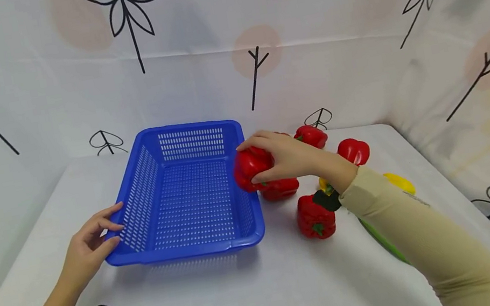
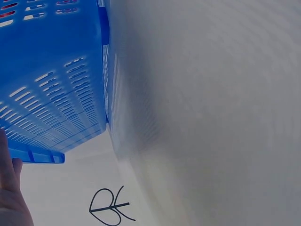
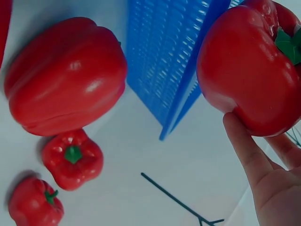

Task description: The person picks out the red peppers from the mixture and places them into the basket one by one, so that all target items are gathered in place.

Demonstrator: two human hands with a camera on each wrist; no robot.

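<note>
A blue plastic basket (image 1: pixel 186 251) with slotted walls stands on the white table, and its inside shows nothing in it. My left hand (image 1: pixel 91 245) holds the basket's left rim with fingers and thumb; the left wrist view catches only part of that hand (image 2: pixel 9 193). Over the basket's right rim, my right hand (image 1: pixel 287 156) grips a red bell pepper (image 1: pixel 250 168) between fingers and thumb. In the right wrist view this bell pepper (image 3: pixel 249 70) is raised beside the blue wall, its green stem facing right.
Right of the basket lie several more red bell peppers, among them one close to its wall (image 1: pixel 281 189) and one nearer the front (image 1: pixel 316 217). A yellow vegetable (image 1: pixel 399 183) and a long green one (image 1: pixel 383 240) are partly behind my right sleeve. Patterned cloth (image 1: pixel 213 82) hangs behind.
</note>
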